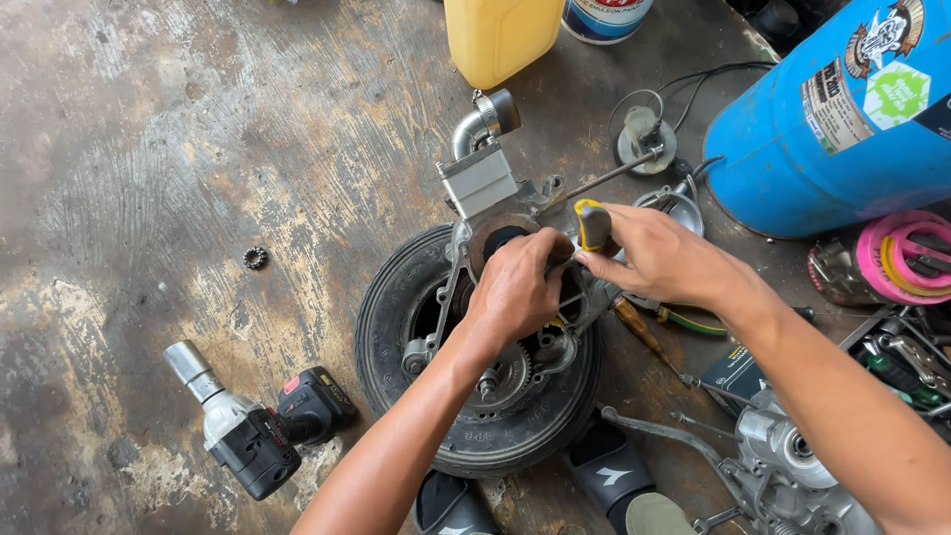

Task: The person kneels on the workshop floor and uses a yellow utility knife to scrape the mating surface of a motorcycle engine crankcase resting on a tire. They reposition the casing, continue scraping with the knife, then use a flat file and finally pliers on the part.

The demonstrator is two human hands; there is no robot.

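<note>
Floor (149,149): bare concrete, worn, stained grey-brown w/ pale scraped patches; serves as work surface. Seen from above.

Containers, top edge: yellow plastic jerrycan (500,35), cut off by frame, contents not visible. Just beside it to the right, a round can (606,15) w/ white and blue label, only base portion in view, contents cannot be told. Upper right: large blue cylinder (832,119) lying tilted, stickers on side, closed. Right edge: pink reel (906,256) among loose tools.

Centre: small black tyre (475,367) lying flat on floor, w/ engine assembly (495,198) resting across it; silver block and bent pipe point toward jerrycan. Toothed gear visible inside the wheel.

Left hand (517,287): closed over top of assembly near a round dark opening, palm down; what the fingers hold is hidden. Right hand (654,258): closed around a yellow-and-black tool handle (594,226), held just beside left hand, tip hidden behind left hand.

Elsewhere: cordless impact wrench (253,426), lower left, lying on floor, well apart from tyre. Small sprocket (256,258) alone at left. Screwdriver (644,332) and pliers (693,319) just right of tyre. Another metal engine part (792,466) lower right. Two black sandals (604,476) at bottom edge, touching tyre.
</note>
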